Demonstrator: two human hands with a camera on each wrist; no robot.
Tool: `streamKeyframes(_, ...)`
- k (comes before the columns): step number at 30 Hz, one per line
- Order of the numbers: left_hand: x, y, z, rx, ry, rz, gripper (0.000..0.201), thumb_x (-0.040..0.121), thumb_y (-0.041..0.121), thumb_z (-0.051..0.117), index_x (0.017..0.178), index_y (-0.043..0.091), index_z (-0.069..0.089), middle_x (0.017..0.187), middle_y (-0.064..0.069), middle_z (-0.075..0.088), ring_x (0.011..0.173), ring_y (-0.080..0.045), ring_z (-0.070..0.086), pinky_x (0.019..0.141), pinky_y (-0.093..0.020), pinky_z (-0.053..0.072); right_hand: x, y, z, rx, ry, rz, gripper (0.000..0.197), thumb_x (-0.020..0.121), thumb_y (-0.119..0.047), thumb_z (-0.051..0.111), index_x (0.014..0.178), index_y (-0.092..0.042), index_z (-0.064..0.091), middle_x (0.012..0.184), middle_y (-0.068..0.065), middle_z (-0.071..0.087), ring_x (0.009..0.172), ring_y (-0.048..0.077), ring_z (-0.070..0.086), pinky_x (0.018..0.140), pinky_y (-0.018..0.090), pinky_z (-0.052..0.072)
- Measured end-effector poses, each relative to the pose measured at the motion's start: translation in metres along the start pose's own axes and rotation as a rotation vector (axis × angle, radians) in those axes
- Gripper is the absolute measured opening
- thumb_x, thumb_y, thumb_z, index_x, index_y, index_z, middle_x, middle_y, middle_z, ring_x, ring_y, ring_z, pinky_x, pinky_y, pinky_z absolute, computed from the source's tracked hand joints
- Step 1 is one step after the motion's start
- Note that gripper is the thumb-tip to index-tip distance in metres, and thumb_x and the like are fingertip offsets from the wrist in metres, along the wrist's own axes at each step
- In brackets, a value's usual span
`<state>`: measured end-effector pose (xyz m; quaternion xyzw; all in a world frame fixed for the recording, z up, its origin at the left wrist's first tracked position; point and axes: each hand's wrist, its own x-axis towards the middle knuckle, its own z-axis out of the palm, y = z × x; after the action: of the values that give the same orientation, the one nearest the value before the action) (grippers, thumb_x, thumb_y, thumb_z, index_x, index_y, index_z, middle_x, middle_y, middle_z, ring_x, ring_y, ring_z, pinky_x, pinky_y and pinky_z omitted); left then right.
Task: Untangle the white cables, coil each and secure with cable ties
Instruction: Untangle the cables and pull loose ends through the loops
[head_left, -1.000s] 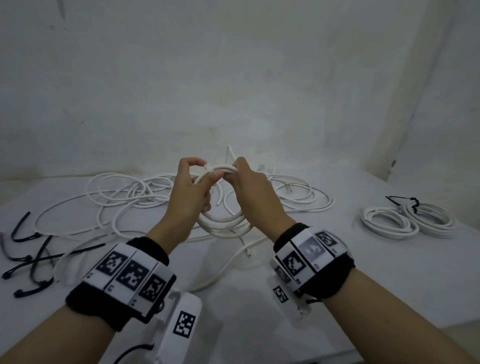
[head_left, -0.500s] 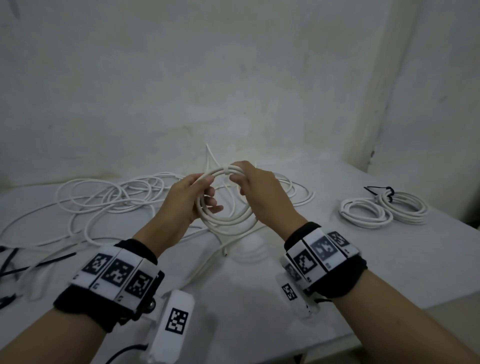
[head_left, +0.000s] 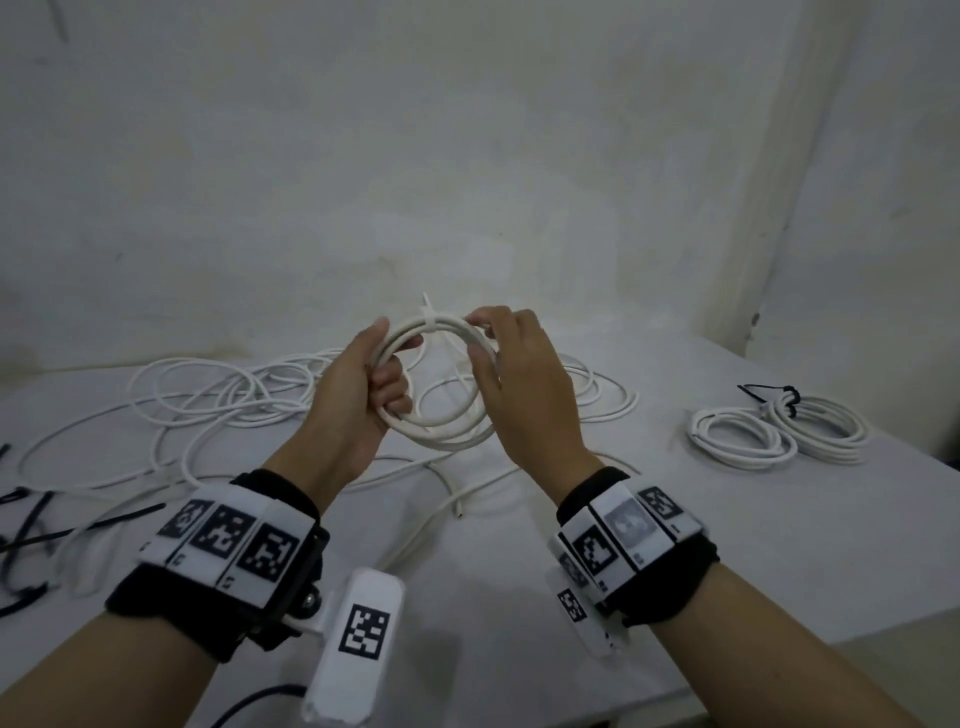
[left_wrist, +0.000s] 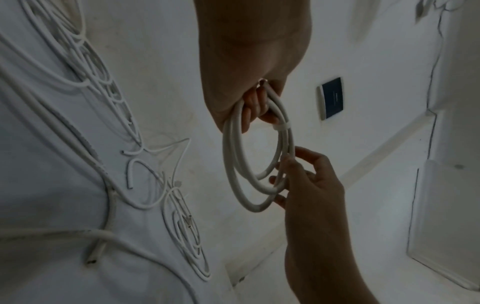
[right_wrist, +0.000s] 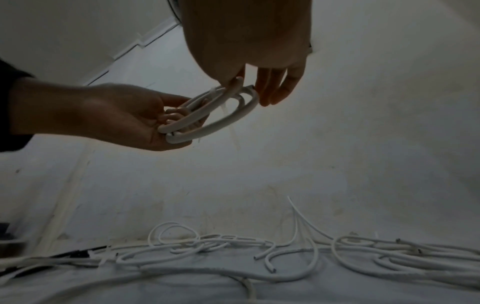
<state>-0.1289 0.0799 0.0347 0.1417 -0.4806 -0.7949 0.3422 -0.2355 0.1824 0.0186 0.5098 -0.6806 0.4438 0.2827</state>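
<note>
A white cable coil (head_left: 441, 439) hangs in the air between both hands, above the table. A white cable tie (head_left: 430, 321) is wrapped round its top, its tail sticking up. My left hand (head_left: 387, 364) grips the coil's left side, fingers curled through the ring. My right hand (head_left: 480, 338) pinches the right side between thumb and fingers. In the left wrist view the coil (left_wrist: 231, 164) shows several loops, the tie (left_wrist: 281, 128) just past my left hand's fingers (left_wrist: 255, 107). The right wrist view shows the coil (right_wrist: 223, 121) edge-on between both hands.
Tangled white cables (head_left: 234, 395) sprawl over the white table (head_left: 727, 545) behind and left of my hands, one loose end (head_left: 460, 512) near my wrists. Two tied coils (head_left: 779, 431) lie at the right. Black cable ties (head_left: 31, 530) lie at the left edge.
Both hands have moved from the coil's top to its two sides and lifted it higher off the table. The tie now shows clear on top.
</note>
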Motion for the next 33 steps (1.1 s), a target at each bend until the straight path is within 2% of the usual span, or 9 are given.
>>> streamKeyframes(3,-0.003,-0.002,-0.001,0.074,-0.003,0.051,0.031,0.097,0.032,0.044,0.084,0.008,0.059,0.045,0.010,0.023,0.034,-0.003,0.022,0.038,-0.014,0.024,0.008,-0.003,0.004,0.061,0.085,0.011,0.026,0.091,-0.035,0.049,0.097,-0.011,0.060,0.098,0.007,0.054,0.084,0.022,0.051,0.066,0.030,0.044)
streamKeyframes(6,-0.006,-0.003,0.000,0.066,-0.006,0.070,0.031,0.096,0.032,0.047,0.083,0.008,0.062,0.049,0.008,0.023,0.036,-0.003,0.023,0.040,-0.014,0.026,0.012,-0.010,0.007,0.228,0.096,0.035,0.023,0.094,-0.024,0.053,0.086,-0.003,0.052,0.086,0.007,0.050,0.074,0.018,0.047,0.062,0.031,0.043)
streamKeyframes(11,-0.010,-0.001,0.003,-0.057,0.025,0.057,0.029,0.095,0.032,0.048,0.078,0.010,0.057,0.045,0.009,0.020,0.035,-0.005,0.019,0.039,-0.014,0.022,0.009,-0.022,0.011,0.540,0.159,0.159,0.016,0.098,-0.012,0.046,0.086,-0.002,0.043,0.075,0.013,0.057,0.077,0.014,0.067,0.065,0.045,0.052)
streamKeyframes(14,-0.010,0.002,0.001,-0.102,0.038,0.057,0.029,0.096,0.031,0.047,0.078,0.010,0.057,0.043,0.009,0.020,0.035,-0.005,0.019,0.041,-0.015,0.021,0.010,-0.025,0.012,0.546,0.151,0.162,0.013,0.099,-0.011,0.045,0.086,-0.006,0.042,0.068,0.003,0.050,0.065,0.008,0.058,0.063,0.045,0.050)
streamKeyframes(18,-0.005,0.005,-0.005,-0.233,0.062,0.092,0.028,0.098,0.032,0.043,0.082,0.011,0.054,0.042,0.009,0.021,0.034,-0.005,0.021,0.040,-0.013,0.025,0.013,-0.021,0.013,0.485,-0.003,0.189,0.015,0.098,-0.014,0.044,0.111,-0.009,0.050,0.090,0.001,0.059,0.079,0.012,0.055,0.070,0.024,0.044)
streamKeyframes(21,-0.004,0.006,-0.008,-0.248,0.038,0.123,0.027,0.099,0.031,0.040,0.084,0.012,0.053,0.043,0.009,0.025,0.036,-0.005,0.024,0.043,-0.014,0.034,0.010,-0.021,0.020,0.393,-0.167,0.272,0.035,0.096,-0.015,0.047,0.130,-0.014,0.039,0.094,0.004,0.057,0.083,0.018,0.058,0.073,0.030,0.048)
streamKeyframes(25,-0.013,0.001,-0.006,-0.005,-0.031,0.080,0.026,0.098,0.023,0.036,0.079,0.014,0.050,0.045,0.007,0.029,0.038,-0.007,0.029,0.052,-0.022,0.046,0.009,-0.023,0.025,0.545,-0.141,0.510,0.023,0.094,-0.003,0.044,0.109,-0.017,0.034,0.088,0.004,0.049,0.084,0.034,0.063,0.069,0.047,0.056)
streamKeyframes(28,-0.014,0.002,-0.007,0.072,-0.016,0.026,0.028,0.095,0.022,0.032,0.075,0.013,0.048,0.042,0.006,0.030,0.034,-0.009,0.029,0.047,-0.021,0.046,0.008,-0.024,0.028,0.515,-0.174,0.477,0.028,0.088,0.002,0.040,0.102,-0.020,0.032,0.092,0.001,0.044,0.090,0.035,0.058,0.076,0.052,0.053)
streamKeyframes(33,-0.012,0.012,-0.011,0.196,0.039,0.058,0.045,0.095,0.049,0.040,0.066,0.015,0.048,0.040,0.008,0.026,0.034,-0.008,0.025,0.043,-0.019,0.041,0.007,-0.027,0.020,0.382,-0.403,0.384,0.017,0.097,-0.022,0.024,0.114,-0.020,0.030,0.099,0.003,0.051,0.078,0.026,0.058,0.065,0.033,0.048)
